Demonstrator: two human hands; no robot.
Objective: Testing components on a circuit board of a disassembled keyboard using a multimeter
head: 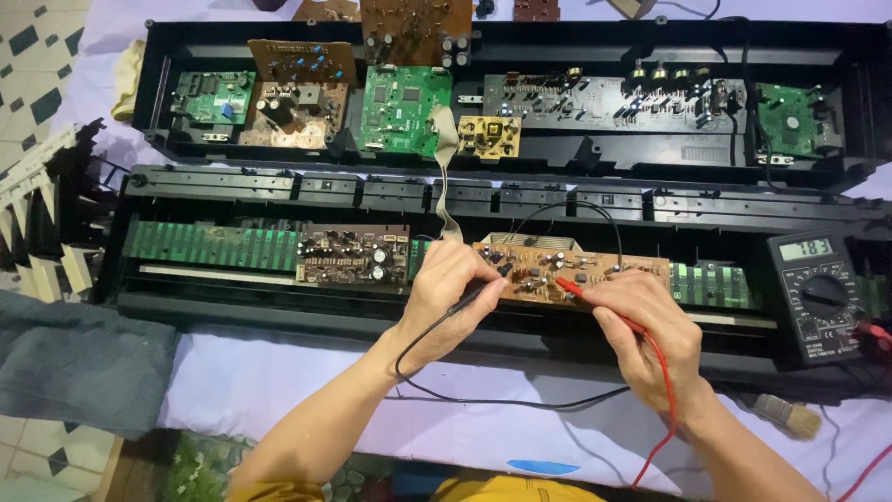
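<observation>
White cloth (279, 381) over the workbench, opened black keyboard casing (520, 186) stretched across it, green and brown boards inside. Left hand (446, 297) pinching a black probe (483, 290), tip on the brown circuit board (557, 270) at the casing's front middle. Right hand (650, 330) pinching a red probe (581, 290), tip on the same board, just beside the black one. Multimeter (818, 293) at far right, display lit. Small brush (788, 416) on the cloth near the right wrist
</observation>
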